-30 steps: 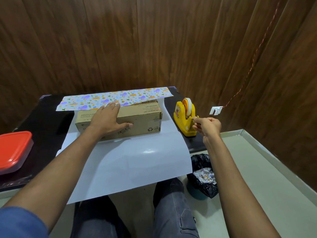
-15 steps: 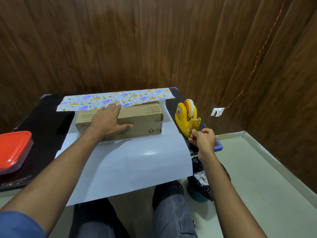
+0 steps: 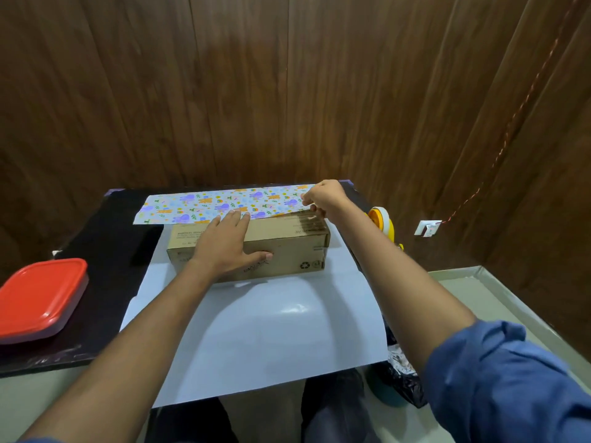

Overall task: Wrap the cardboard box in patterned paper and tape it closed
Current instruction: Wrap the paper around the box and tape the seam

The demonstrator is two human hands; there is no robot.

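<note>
We see a cardboard box (image 3: 275,247) lying lengthwise across a sheet of wrapping paper (image 3: 265,334) on a dark desk (image 3: 105,238). The paper shows its plain white underside towards us, and this near part hangs past the desk edge over the person's lap. The far edge of the sheet is folded up over the box's back top edge, so its patterned side, purple and orange figures on a pale ground, faces up along the far side of the box.

The left hand (image 3: 228,244) lies flat on top of the box, its fingers straight and reaching to the edge of the patterned flap, and its thumb down on the front face. Its grip is open; it presses rather than holds.

The right hand (image 3: 323,198) is at the right end of the patterned flap, above the box's far right corner. Its fingers are curled and pinch something small at the paper's edge; a clear, shiny strip, seemingly tape (image 3: 308,219), runs down from the fingertips onto the box top.

A yellow tape dispenser (image 3: 383,223) stands on the desk just right of the box, partly hidden by the right forearm. A container with a red lid (image 3: 41,298) sits at the desk's left edge. A black bag (image 3: 403,378) lies on the floor to the right, beneath the desk edge.
</note>
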